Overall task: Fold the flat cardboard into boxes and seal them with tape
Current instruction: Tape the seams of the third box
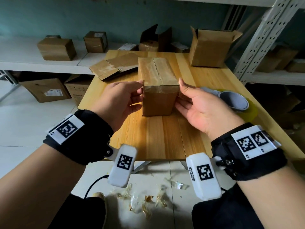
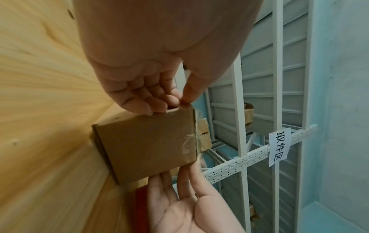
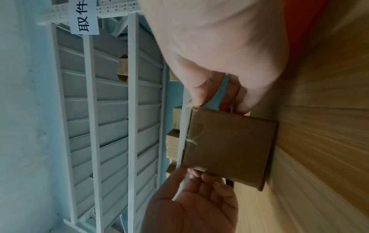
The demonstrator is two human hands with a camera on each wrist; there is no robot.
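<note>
Both hands on one taped box — mid-bench, seam up.

Left hand [image 1: 121,98] on the left near corner, thumb and fingers curled onto the edge of the box [image 1: 158,90]; right hand [image 1: 197,106] with fingers straight, flat to the right side, gripping nothing. Clear tape [image 1: 160,89] over the top seam and down the near face. Likely smoothing the tape ends: best pressed from the seam outward, firm along the corners, box kept square to the bench [image 1: 165,139] — no lifting before the edges stick. Tape dispenser [image 1: 231,100] just right; flat cardboard [image 1: 113,66] and open box [image 1: 212,48] behind.
</note>
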